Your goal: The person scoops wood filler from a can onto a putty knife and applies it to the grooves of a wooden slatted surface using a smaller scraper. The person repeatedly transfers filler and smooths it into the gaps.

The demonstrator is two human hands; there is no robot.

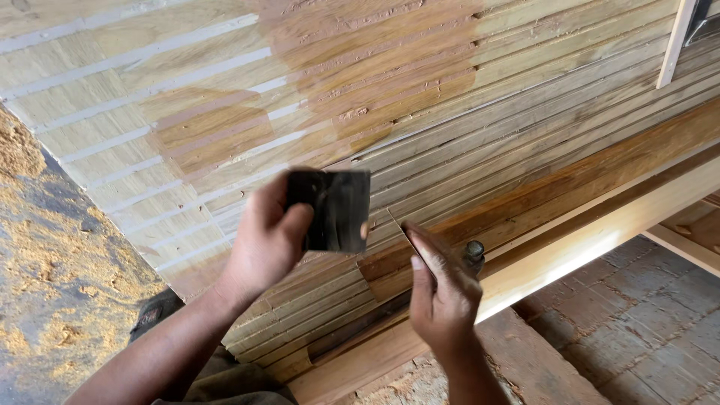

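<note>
Left hand grips 1 dark rectangular scraper sheet, held upright just above the grooved wooden panel; right hand flat, fingers straight, edge touching panel near a dark bolt; wet patch at upper panel; sawdust at left.

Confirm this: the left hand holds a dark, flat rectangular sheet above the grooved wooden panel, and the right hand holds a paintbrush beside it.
One detail is wrong. The head view shows the right hand holding no paintbrush; it is flat and open at the edge of the grooved wooden panel. The left hand does hold the dark, flat rectangular sheet.
</note>
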